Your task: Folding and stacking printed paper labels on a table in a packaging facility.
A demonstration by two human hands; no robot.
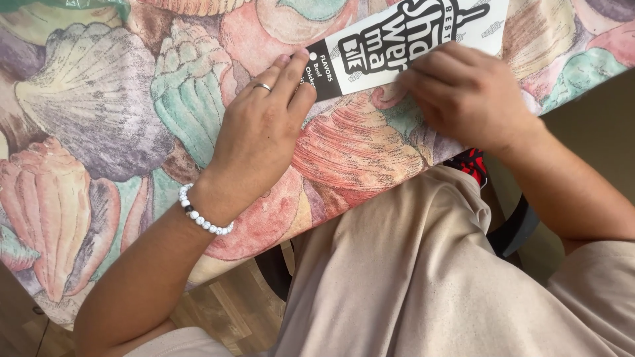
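Beige shirt (423,277) nearest lens. Left hand (261,132) flat, fingers together, pinning dark end of black-and-white paper sleeve (397,43) at near table (99,119) edge; right hand (466,92) fingers curled, pinching sleeve's lower edge, likely steadying it.

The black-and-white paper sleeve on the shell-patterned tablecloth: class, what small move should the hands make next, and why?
Probably press and smooth the paper sleeve flat. The left hand pins its dark end with fingertips while the right hand rests on its lower edge, and it lies flat on the tablecloth, so both hands seem placed for that.
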